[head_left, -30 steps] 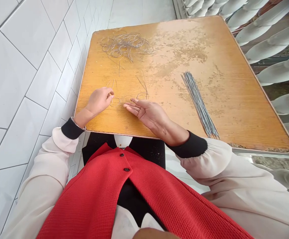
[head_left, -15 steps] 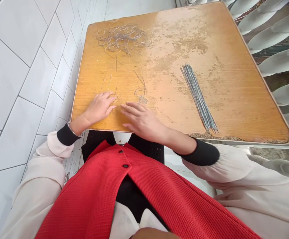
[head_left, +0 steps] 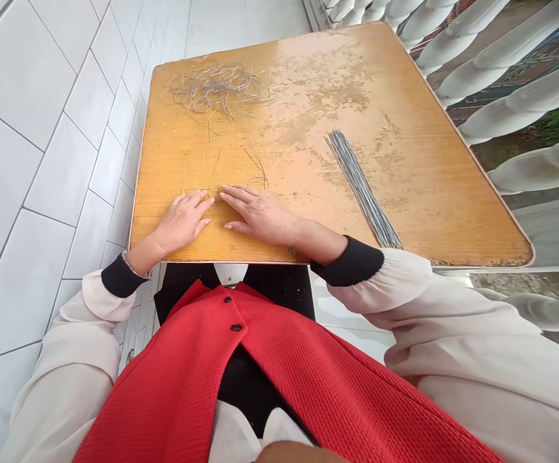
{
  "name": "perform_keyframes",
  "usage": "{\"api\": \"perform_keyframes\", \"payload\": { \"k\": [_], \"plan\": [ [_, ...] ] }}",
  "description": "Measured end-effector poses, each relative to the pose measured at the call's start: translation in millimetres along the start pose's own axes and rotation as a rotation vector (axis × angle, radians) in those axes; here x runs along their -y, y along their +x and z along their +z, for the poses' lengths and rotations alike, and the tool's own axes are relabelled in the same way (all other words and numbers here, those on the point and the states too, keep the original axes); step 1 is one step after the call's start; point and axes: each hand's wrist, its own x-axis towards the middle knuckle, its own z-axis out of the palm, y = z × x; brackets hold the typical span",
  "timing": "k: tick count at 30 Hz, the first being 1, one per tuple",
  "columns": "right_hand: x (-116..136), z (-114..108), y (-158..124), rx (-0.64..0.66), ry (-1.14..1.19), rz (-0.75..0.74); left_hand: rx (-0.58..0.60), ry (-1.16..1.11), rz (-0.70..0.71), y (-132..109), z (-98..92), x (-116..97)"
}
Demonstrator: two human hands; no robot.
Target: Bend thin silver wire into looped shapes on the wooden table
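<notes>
1. The left hand point(head_left: 183, 222) lies palm down on the tabletop, its fingers slightly spread and uncurled, so the grip is fully open. Its fingertips sit at the edge of a fine wire loop point(head_left: 201, 191). The wire is too thin to be sure whether a finger is pressing on it, but nothing appears to be held.
2. The right hand point(head_left: 260, 215) also lies flat and open, palm down, with its fingers stretched toward the left hand and just apart from it. It has hold of nothing visible.
3. Loose wire strands point(head_left: 214, 168) lie just beyond the hands, and a small curled wire point(head_left: 259, 182) lies just beyond the right hand.
4. A tangle of thin grey wire point(head_left: 218, 87) lies near the far edge of the wooden tabletop point(head_left: 434, 206), whose orange veneer is worn in patches.
5. A bundle of straight wire rods point(head_left: 361, 190) lies to the right of the hands, running diagonally, its lower end reaching almost to the near edge.
6. A metal bracelet point(head_left: 135, 265) circles the left wrist. The person wears a red waffle-knit vest point(head_left: 187, 366) over cream sleeves with black cuffs point(head_left: 349, 260). White tiles point(head_left: 53, 167) lie to the left of the table, and white balusters point(head_left: 501, 74) stand to its right.
</notes>
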Motion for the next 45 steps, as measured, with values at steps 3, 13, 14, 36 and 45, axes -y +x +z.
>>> {"api": "perform_keyframes", "payload": {
  "k": [3,13,14,36,45],
  "plan": [
    [-15,-10,-10,-0.122,-0.075,0.109,-0.065,0.006,0.025,-4,-2.7,4],
    [-37,-23,-7,-0.030,-0.147,0.365,-0.110,-0.023,-0.001,-1,-4.3,10],
    [-36,-25,-6,-0.103,-0.101,0.402,-0.117,-0.029,-0.002,-1,-2.5,10],
    [23,-11,-17,-0.221,1.570,0.873,0.017,-0.013,0.039,35,-10.6,-3],
    [19,-14,-33,-0.257,0.372,0.346,-0.012,-0.041,0.013,49,-2.8,6]
  ]
}}
